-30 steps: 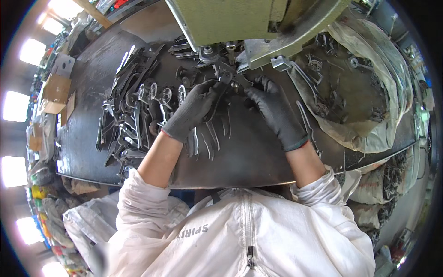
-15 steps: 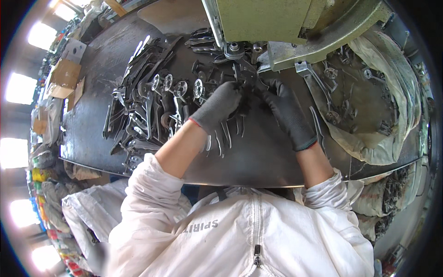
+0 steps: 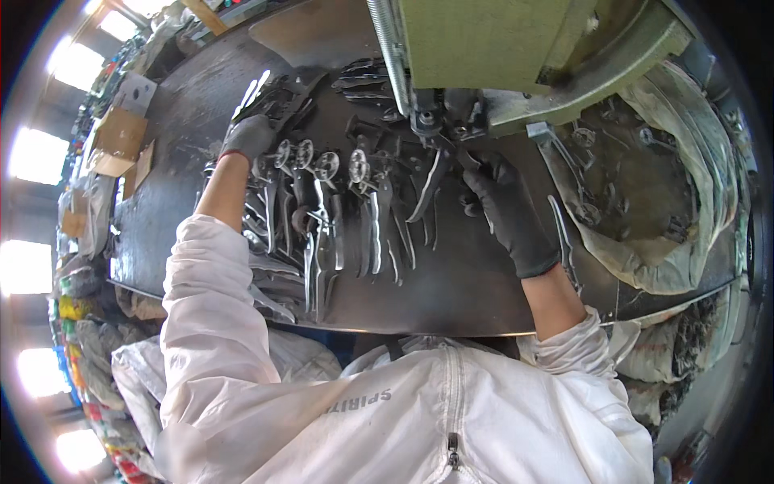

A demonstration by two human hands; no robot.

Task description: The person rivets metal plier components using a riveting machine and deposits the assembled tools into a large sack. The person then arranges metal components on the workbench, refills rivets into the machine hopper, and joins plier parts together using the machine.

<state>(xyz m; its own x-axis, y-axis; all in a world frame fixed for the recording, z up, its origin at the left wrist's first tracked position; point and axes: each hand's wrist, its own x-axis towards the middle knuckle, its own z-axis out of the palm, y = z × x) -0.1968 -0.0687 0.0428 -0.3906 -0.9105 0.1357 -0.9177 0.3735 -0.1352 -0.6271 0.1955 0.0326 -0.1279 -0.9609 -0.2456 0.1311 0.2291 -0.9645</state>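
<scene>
My left hand (image 3: 248, 135), in a dark grey glove, reaches over the far left heap of flat metal handles (image 3: 251, 95). Its fingers are partly hidden among them, so I cannot tell whether it grips one. My gloved right hand (image 3: 504, 202) is closed beside the machine's working head (image 3: 427, 121), on a dark metal part (image 3: 470, 203) whose round end shows by the palm. A curved silver-edged handle (image 3: 427, 187) slants down from under the head, near the right fingertips. Between my hands lie several handle pieces with round, holed discs (image 3: 359, 166).
The green machine body (image 3: 492, 48) overhangs the far middle of the metal table (image 3: 451, 290). At right, a cloth-edged sack (image 3: 669, 270) holds loose metal parts. One long handle piece (image 3: 562, 234) lies near my right wrist. Cardboard boxes (image 3: 117, 141) stand beyond the left edge.
My left hand has left the machine head and moved far left to the handle heap. My right hand stays near the head, slightly lower. The slanting handle under the head is now uncovered.
</scene>
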